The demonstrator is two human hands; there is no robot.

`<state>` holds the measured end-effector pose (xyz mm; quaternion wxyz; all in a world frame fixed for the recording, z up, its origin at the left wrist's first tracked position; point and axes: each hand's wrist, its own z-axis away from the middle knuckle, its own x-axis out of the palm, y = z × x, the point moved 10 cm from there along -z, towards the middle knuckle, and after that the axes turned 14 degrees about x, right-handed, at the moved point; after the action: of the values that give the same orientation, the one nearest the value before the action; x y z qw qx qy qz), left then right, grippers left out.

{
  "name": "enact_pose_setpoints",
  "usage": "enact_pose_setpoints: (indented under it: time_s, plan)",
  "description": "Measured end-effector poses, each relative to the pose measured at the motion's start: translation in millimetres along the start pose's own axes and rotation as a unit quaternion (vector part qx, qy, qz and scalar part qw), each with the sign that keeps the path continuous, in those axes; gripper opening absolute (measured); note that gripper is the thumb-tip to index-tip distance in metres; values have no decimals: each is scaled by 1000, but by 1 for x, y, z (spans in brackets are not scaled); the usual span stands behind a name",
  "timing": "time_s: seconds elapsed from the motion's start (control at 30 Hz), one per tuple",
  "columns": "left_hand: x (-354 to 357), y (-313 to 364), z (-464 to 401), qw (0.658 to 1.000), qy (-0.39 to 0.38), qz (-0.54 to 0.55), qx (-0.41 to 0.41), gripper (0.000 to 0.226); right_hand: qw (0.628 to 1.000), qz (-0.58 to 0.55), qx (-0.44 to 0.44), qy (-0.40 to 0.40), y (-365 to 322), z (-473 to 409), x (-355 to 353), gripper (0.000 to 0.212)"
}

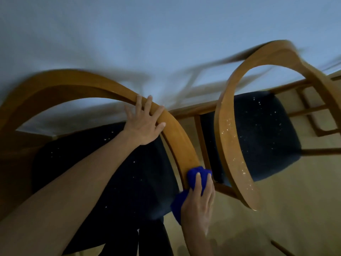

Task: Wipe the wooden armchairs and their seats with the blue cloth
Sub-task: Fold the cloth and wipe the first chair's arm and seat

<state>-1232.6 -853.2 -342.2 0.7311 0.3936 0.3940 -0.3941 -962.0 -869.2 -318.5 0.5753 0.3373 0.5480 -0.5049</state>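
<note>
Head view, lower centre: the right hand [198, 198] presses the blue cloth [193, 177] with straight fingers onto the near armchair [177, 137]'s rail end. Left hand [145, 122], curled over the rail above, steadies it. Best to wipe along the curve with firm, even pressure. Crumbs dot both seats.

A pale bluish-white wall [147, 34] is filling the upper part of the view, with blurred dark shadows [186, 78] falling across it. A wooden baseboard [186, 109] is running along its foot, meeting a light tan floor [295, 209]. The light is looking dim.
</note>
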Motion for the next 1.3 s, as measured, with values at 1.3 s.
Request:
enact_pose_setpoints:
  time_s: [1.3]
  plan:
    - [15, 15, -5, 1000, -7, 20, -7, 81, 996, -75, -44, -12, 26, 19, 6, 49]
